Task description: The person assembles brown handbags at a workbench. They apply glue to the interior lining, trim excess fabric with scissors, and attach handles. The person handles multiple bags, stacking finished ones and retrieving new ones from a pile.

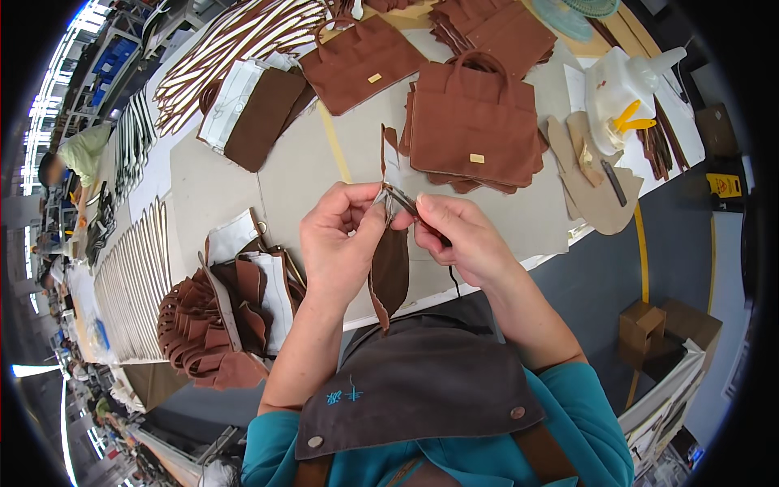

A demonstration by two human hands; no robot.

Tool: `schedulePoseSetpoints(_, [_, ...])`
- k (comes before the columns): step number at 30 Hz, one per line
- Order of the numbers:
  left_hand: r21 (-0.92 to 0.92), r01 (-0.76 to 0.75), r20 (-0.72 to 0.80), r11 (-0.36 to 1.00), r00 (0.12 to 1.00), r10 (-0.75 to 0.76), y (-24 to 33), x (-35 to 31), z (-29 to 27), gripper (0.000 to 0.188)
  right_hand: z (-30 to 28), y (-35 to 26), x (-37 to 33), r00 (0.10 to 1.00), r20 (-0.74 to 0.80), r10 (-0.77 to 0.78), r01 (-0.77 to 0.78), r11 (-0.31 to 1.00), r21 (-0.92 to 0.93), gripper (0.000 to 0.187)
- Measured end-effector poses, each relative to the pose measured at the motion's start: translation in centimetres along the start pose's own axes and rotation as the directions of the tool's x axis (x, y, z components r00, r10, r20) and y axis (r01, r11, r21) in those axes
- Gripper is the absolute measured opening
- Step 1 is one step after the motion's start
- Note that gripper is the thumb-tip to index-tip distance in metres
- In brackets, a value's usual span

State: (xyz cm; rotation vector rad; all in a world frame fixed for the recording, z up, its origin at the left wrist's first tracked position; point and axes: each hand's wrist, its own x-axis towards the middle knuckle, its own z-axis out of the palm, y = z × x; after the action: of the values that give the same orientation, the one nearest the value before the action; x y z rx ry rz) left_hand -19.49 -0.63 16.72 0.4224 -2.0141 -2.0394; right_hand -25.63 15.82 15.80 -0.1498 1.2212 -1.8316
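My left hand (339,237) pinches a narrow brown leather piece (391,272) with a pale inner side, which hangs down in front of me over the table's near edge. In my right hand (464,231) is a pair of slim dark thread snips (403,200), its tip against the leather close to my left fingertips. A thin black cord dangles below that hand. The exact contact of the tip is partly covered by fingers. Just beyond my hands lies a stack of brown handbag panels with handles (475,122), the top one bearing a small gold plate.
Another brown bag panel (361,65) and a dark brown piece with white backing (264,114) lie farther back. Left of my arm is a heap of brown handled pieces (211,316). At right are a white container (617,93), yellow-handled tool (631,118) and beige pieces (596,174).
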Motion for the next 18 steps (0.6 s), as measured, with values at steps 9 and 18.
schedulePoseSetpoints(9, [0.065,-0.027,0.004,0.998,1.0,0.027,0.36,0.14,-0.18,0.013,-0.07,-0.1,0.06,0.999,0.022,-0.03,0.032,0.997,-0.067,0.046])
schedulePoseSetpoints(18, [0.066,-0.029,0.01,0.997,1.0,0.029,0.41,0.19,-0.05,0.013,-0.2,-0.24,0.27,0.998,0.012,-0.054,0.055,0.993,-0.105,0.047])
